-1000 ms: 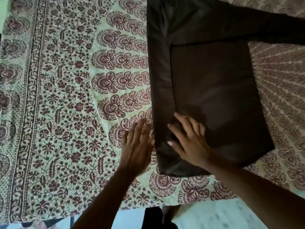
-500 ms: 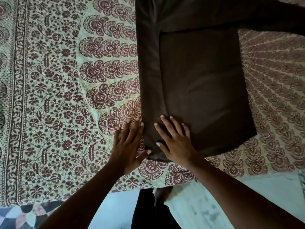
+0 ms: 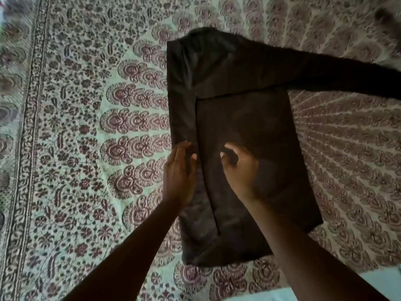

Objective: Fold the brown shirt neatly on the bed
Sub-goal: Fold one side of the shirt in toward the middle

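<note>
The brown shirt (image 3: 249, 118) lies flat on the bed, collar end far from me. Its left side is folded inward as a long strip (image 3: 182, 105). One sleeve (image 3: 347, 81) stretches out to the right across the cover. My left hand (image 3: 179, 172) rests flat with straight fingers on the folded strip at the shirt's left edge. On the shirt's middle panel sits my right hand (image 3: 240, 168), its fingers and thumb curled on the cloth. Motion blur hides whether it pinches the fabric.
A patterned green and maroon bed cover (image 3: 86, 148) surrounds the shirt on all sides. The bed's near edge and a strip of pale floor (image 3: 382, 281) show at the bottom right. A dark blurred object (image 3: 386, 20) lies at the top right.
Both hands have slid from the shirt's near hem up toward its middle. The right hand went from flat to curled. The view tilted so the collar end shows.
</note>
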`<act>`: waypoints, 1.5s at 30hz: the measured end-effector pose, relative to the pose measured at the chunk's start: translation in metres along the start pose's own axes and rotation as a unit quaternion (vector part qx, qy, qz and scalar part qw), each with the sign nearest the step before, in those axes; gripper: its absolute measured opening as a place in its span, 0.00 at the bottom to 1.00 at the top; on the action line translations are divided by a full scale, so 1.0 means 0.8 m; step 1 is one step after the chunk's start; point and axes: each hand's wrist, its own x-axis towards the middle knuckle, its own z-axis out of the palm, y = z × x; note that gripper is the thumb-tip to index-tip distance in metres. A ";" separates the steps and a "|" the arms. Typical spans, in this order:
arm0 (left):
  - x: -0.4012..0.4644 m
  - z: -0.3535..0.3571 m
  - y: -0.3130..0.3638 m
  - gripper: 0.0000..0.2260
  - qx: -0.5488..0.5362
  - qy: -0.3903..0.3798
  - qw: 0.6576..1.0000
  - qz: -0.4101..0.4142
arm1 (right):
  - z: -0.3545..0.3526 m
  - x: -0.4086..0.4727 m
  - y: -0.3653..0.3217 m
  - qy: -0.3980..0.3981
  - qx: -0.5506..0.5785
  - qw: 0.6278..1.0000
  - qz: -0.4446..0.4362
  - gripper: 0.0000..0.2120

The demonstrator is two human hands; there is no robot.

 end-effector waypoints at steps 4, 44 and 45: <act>0.085 0.023 0.025 0.17 -0.003 -0.016 1.000 0.004 | -0.009 0.084 -0.009 0.006 0.075 0.989 0.128 0.11; 0.356 0.231 0.026 0.33 0.176 -0.149 0.963 -0.137 | -0.087 0.466 0.074 -0.224 -0.385 0.892 -0.073 0.11; 0.357 0.223 0.031 0.29 0.124 -0.118 0.977 -0.131 | -0.091 0.440 0.061 -0.218 -0.380 0.895 -0.087 0.11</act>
